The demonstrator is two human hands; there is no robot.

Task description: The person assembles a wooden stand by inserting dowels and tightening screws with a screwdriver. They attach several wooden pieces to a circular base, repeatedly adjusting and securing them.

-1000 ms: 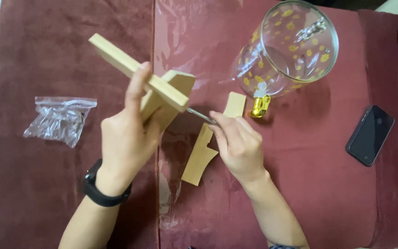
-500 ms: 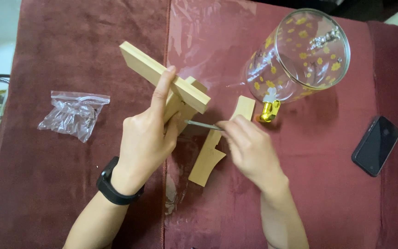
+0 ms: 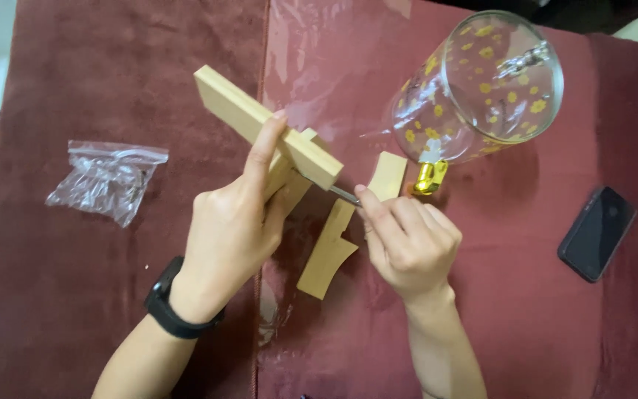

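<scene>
left hand (image 3: pixel 234 233) fingers clamped on wooden assembly (image 3: pixel 275 144) | right hand (image 3: pixel 407 240) pinching thin metal tool (image 3: pixel 342 194) against assembly | loose wooden piece (image 3: pixel 330 255) just below assembly

Soft, even indoor light; the clear plastic sheet (image 3: pixel 334 66) shows pale glare streaks, the glass jar (image 3: pixel 481 89) glints, shadows beneath are faint, and focus is slightly soft throughout

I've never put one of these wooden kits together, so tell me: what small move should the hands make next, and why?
Probably keep turning the thin metal tool with the right hand. Its tip points into the joint of the wooden assembly, which the left hand grips raised off the cloth; a loose wooden piece lies below it.
</scene>
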